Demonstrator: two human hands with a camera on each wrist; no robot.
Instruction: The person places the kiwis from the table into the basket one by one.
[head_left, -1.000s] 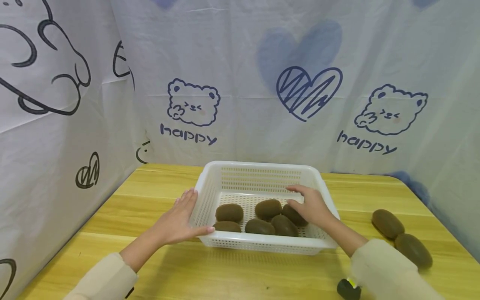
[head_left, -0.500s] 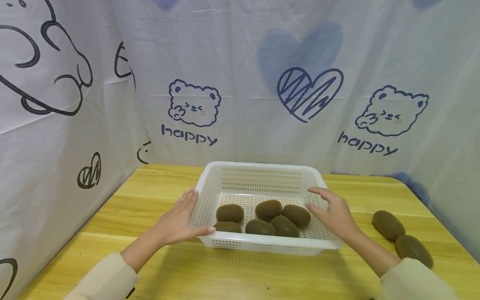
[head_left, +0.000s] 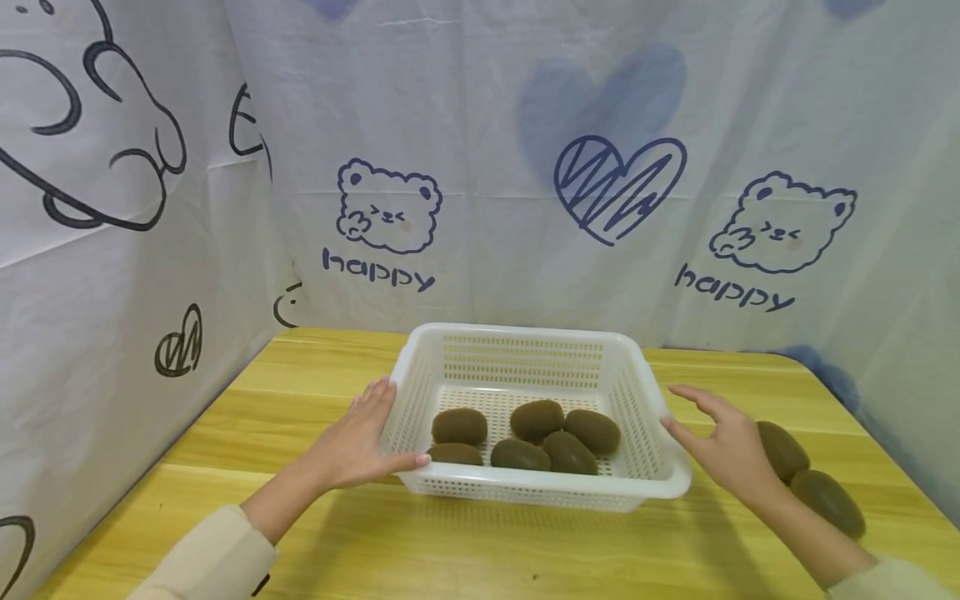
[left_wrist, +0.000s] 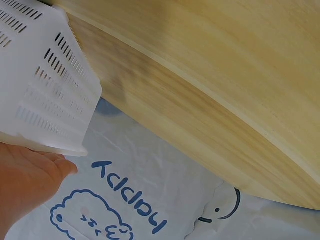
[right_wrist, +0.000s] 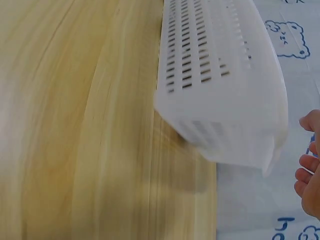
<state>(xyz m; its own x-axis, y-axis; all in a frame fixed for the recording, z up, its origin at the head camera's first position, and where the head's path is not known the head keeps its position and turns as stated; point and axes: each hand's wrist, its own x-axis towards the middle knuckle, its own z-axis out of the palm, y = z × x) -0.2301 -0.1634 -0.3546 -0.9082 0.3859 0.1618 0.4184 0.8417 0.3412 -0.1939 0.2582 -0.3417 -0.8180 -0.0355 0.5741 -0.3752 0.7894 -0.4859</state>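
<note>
A white perforated plastic basket [head_left: 525, 487] stands on the table with several brown kiwifruits [head_left: 538, 420] lying loose on its floor. My left hand [head_left: 348, 446] rests on the basket's left rim, fingers straight along the side and thumb over the front edge. In the left wrist view, that hand [left_wrist: 30, 177] touches the rim from outside. Just beyond the basket's right rim, my right hand [head_left: 731, 450] is in the air, thumb and fingers spread, holding nothing. Behind it on the table lie two more kiwifruits [head_left: 828, 502], one [head_left: 780, 450] partly hidden by the hand.
The wood-grain table [head_left: 420, 550] extends around the basket on all sides. A white cloth [head_left: 495, 275] with drawn bears and hearts hangs behind the table and along its left and right sides.
My right hand has moved right, out of the basket and past its rim towards the two kiwifruits on the table. A kiwifruit it was touching now lies uncovered inside. The left hand stays put.
</note>
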